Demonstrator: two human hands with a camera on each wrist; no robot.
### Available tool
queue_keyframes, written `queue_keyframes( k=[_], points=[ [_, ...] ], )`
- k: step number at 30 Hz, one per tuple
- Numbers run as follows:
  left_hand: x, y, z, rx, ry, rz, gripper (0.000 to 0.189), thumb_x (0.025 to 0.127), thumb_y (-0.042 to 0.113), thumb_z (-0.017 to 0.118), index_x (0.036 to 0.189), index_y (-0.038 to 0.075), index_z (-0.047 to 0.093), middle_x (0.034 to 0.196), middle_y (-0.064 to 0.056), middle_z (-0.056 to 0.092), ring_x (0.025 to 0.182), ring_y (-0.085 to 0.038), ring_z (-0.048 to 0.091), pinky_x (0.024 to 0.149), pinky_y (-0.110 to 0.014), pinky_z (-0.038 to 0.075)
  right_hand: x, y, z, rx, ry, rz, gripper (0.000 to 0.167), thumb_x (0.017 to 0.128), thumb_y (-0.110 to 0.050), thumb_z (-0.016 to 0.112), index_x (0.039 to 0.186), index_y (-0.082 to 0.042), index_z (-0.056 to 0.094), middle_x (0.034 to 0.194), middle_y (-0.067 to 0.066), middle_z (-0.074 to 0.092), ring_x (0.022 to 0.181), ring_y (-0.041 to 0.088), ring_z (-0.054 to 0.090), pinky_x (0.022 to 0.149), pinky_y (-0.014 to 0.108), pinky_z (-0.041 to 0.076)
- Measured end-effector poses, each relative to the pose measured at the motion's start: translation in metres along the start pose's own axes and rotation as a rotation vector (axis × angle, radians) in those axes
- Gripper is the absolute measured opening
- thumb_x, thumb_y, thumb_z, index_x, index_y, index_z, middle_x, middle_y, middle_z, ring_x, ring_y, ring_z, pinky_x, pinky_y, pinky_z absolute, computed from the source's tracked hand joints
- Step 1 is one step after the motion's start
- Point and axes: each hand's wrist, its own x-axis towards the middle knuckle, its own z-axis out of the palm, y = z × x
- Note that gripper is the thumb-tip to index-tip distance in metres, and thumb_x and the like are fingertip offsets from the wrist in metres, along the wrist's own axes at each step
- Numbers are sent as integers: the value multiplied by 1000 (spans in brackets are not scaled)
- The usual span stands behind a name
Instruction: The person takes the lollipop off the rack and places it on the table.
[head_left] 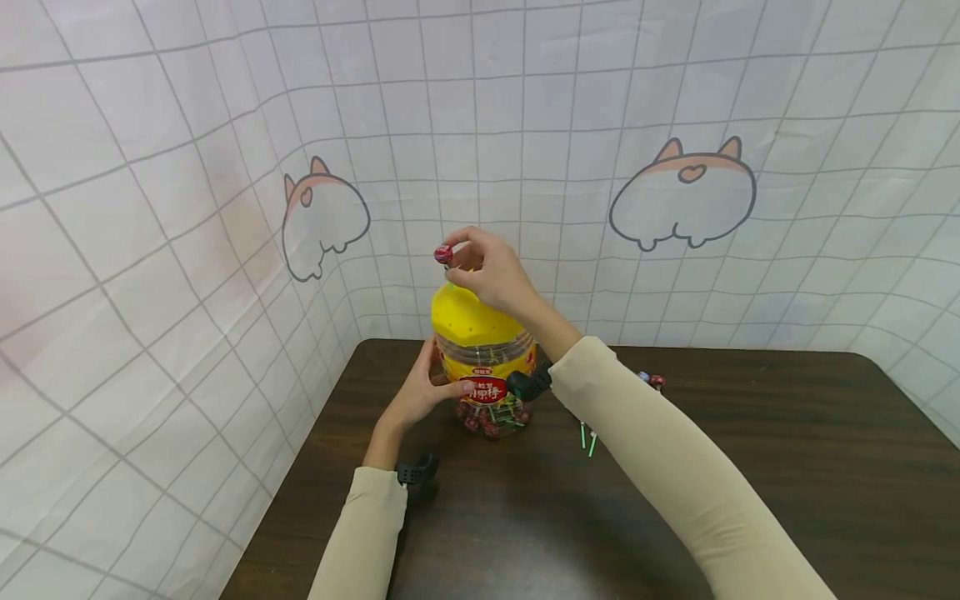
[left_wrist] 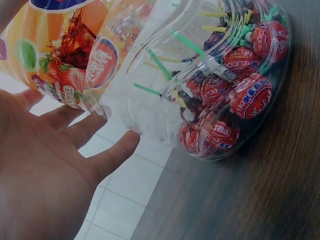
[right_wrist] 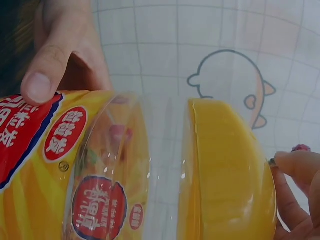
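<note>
A clear plastic jar (head_left: 491, 354) with a yellow lid (head_left: 461, 317) and a yellow-and-red label stands upright on the dark wooden table. My left hand (head_left: 415, 402) holds the jar's left side, thumb across the front label and fingers spread along the far side. Above the lid, my right hand (head_left: 492, 273) pinches a red-wrapped lollipop (head_left: 443, 254) just under its head, with the stick pointing down at the lid's top. How far the stick goes into the lid cannot be seen. Several red lollipops (left_wrist: 250, 95) with green and yellow sticks lie at the jar's bottom.
More lollipops (head_left: 657, 382) lie on the table (head_left: 765, 450) to the right of the jar, partly hidden behind my right sleeve. A white gridded cloth (head_left: 517, 167) with cartoon animal drawings hangs behind and to the left. Both wrists wear black straps.
</note>
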Motion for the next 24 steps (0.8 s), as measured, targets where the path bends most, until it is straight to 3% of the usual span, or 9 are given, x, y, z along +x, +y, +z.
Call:
queue_keyframes(
  k=[7,13,24],
  points=[
    [1,-2,0,1,-2,6,94,90,28,79,160,40,18,155,-5,41,141,-32,46,114,-62,41,2,-2,3,28,53,-13,35,96,-10,71,129,-14,62,107,9,73,92,23,65,88,34,57],
    [2,-2,0,10,-2,20,95,90,28,79,161,40,17,155,-6,41,140,-32,46,113,-62,42,-4,-6,-2,117,125,-85,34,97,-11,69,130,-15,62,108,11,71,94,24,67,87,35,58],
    [2,-1,1,10,4,21,93,91,16,76,161,37,18,153,-8,42,139,-34,47,113,-63,41,-28,-6,-18,233,108,-144,40,94,-6,67,134,-10,62,103,15,66,83,27,65,71,28,57]
  ],
)
